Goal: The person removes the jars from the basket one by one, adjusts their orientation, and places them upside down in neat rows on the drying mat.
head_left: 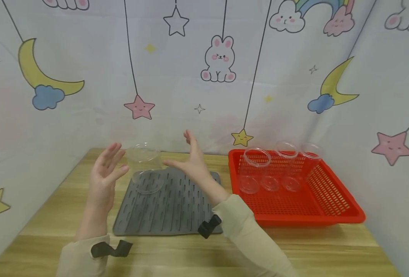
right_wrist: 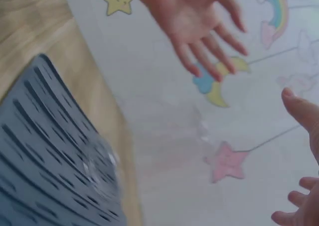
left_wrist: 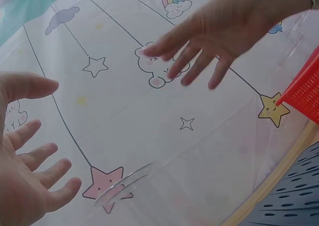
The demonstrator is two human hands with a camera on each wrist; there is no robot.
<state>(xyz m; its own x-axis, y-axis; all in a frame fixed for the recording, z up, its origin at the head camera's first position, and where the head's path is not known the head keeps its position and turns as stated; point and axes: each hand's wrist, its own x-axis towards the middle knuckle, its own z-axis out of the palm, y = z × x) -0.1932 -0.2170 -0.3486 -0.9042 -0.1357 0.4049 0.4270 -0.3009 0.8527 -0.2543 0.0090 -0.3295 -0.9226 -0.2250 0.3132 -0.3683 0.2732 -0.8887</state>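
Note:
A clear, see-through cup (head_left: 147,169) stands upright at the back left of a grey ridged mat (head_left: 171,207). To its left my left hand (head_left: 105,177) is raised, fingers spread and palm turned toward it. My right hand (head_left: 193,159) hovers on the other side, thumb pointing at the cup and fingers up. Both hands look apart from the cup and hold nothing. In the left wrist view only a faint curved rim of the cup (left_wrist: 132,178) shows below the hands. The right wrist view catches its round base (right_wrist: 99,169) on the mat, blurred.
Right of the mat, a red slotted basket (head_left: 339,217) contains three similar clear cups (head_left: 256,157) standing along its back left. Mat and basket sit on a wood-grain table (head_left: 163,256). A white printed cloth (head_left: 190,88) encloses the back and sides.

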